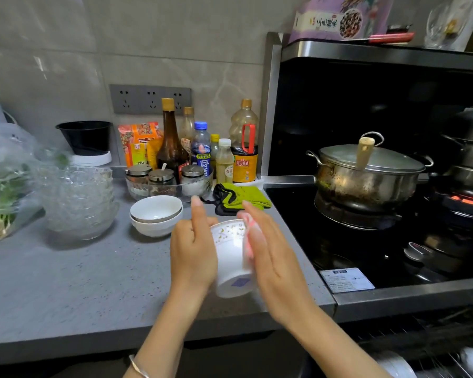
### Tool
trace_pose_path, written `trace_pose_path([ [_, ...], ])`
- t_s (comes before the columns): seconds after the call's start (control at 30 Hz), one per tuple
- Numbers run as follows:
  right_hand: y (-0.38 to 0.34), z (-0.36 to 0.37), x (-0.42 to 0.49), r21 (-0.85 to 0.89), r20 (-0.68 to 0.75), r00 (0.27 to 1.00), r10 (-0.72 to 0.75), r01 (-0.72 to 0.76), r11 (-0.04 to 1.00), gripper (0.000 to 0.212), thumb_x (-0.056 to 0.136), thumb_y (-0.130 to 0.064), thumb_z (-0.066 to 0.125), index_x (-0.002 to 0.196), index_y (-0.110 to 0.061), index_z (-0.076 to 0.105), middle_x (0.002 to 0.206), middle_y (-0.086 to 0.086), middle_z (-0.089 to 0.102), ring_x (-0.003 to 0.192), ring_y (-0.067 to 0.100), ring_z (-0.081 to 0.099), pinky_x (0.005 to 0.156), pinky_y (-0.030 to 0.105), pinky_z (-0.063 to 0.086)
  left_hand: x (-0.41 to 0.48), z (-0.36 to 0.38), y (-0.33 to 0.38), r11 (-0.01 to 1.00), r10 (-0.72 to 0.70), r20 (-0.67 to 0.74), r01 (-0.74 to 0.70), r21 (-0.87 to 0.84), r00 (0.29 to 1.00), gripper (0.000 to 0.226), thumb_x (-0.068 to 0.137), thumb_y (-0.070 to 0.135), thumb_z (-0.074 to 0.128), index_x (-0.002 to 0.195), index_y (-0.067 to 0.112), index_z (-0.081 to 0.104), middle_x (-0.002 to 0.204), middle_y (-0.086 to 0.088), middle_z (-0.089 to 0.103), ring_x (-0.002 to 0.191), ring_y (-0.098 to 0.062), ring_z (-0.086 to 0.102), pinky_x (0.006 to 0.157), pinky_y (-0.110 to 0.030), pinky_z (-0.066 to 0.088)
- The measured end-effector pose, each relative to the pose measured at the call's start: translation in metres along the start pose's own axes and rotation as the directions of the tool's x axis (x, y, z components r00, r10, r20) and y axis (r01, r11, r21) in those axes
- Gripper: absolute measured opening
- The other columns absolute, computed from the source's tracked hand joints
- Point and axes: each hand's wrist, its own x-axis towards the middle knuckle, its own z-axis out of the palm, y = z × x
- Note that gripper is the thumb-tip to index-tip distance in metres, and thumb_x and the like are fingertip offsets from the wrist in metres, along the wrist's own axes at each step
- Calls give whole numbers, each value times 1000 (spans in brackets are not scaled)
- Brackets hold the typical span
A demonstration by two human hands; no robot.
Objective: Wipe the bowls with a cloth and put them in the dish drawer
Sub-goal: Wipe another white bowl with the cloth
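Both hands are up over the front edge of the grey speckled countertop (pixel 66 282). Our left hand (pixel 193 252) grips the white porcelain bowl with the small floral band (pixel 230 266): index finger sticks up, the rest wrap the far side. The bowl is in the air, tipped on its side, foot ring towards us and mouth facing away. Our right hand (pixel 276 266) is flat, fingers straight, pressing a pale pinkish cloth (pixel 248 242) against the bowl's outer wall. The cloth is blurred, so we can't read its weave or how the thumb sits.

Status, as a judgement: this is mid-wipe on one bowl, working the outside. The inside isn't visible, so we can't say whether it's been wiped.

- Queue: two plain white bowls stacked (pixel 156 214) on the counter just behind the hands. No telling whether they've been wiped.
- A stack of clear cut-glass bowls (pixel 78 197) sits further left. It's unclear whether they count as part of the job.
- The dark wire rack (pixel 421 358) at lower right, below the hob, holds something white. It's probably the dish drawer, but too dim to confirm.

Remaining: finish this bowl, rack it, then repeat for the stack. We'd call the job early to mid.
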Motion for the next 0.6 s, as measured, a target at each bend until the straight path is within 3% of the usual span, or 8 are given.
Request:
trace_pose_path([
  [0.07,-8,7,-3,-234,-7,984,-175,169,957,50,100,-43,24,145,-27,39,152,-17,33,144,4,21,117,26,17,-1,7,-1,999,-14,-58,12,-31,998,66,98,45,28,47,11,51,40,-2,53,47,-13,51,54,-31,39],
  [0.17,-10,9,0,-418,-8,936,-352,317,851,47,102,-36,25,141,-21,46,151,-8,38,144,11,25,117,34,22,-5,13,0,997,-2,-70,-4,-81,998,66,91,53,27,46,10,51,45,-11,52,48,-15,51,55,-34,41],
  [0.23,-5,5,4,-303,-50,940,-336,307,902,45,102,-34,27,140,-22,48,149,-8,41,143,10,28,116,37,27,-6,14,1,993,-40,-83,30,-113,996,68,93,53,27,52,8,58,46,-6,60,48,-9,57,52,-27,44],
  [0.33,2,-3,6,109,-96,987,-126,136,985,41,100,-41,26,137,-49,42,146,-20,41,140,4,32,115,41,29,-5,13,3,973,-166,-134,140,-185,977,58,101,42,28,59,15,56,41,11,59,42,2,56,41,-12,40],
  [0.4,1,-1,4,148,-106,992,-73,88,985,41,100,-45,25,138,-50,39,147,-21,39,140,3,31,116,40,29,-4,13,2,969,-182,-145,153,-192,972,56,101,41,28,60,15,55,41,13,58,40,3,55,41,-11,39],
  [0.47,-2,6,0,-119,-106,977,-187,174,978,46,102,-42,23,143,-31,41,150,-13,38,143,7,27,117,36,26,-4,14,1,972,-155,-135,127,-196,979,60,100,43,29,54,15,54,39,8,56,39,0,53,42,-13,39],
  [0.53,-4,10,0,-390,-69,937,-344,292,873,49,103,-38,22,141,-20,46,150,-6,40,143,12,28,116,35,26,-6,14,2,978,-98,-85,81,-191,992,69,96,51,28,46,11,56,41,-4,55,42,-8,54,47,-23,42],
  [0.6,-4,9,4,-385,-56,922,-383,334,861,46,103,-36,27,138,-18,51,147,-5,44,141,12,32,114,35,30,-7,11,2,985,-83,-52,74,-153,995,76,86,60,28,53,-1,56,48,-13,58,49,-19,56,54,-33,43],
])
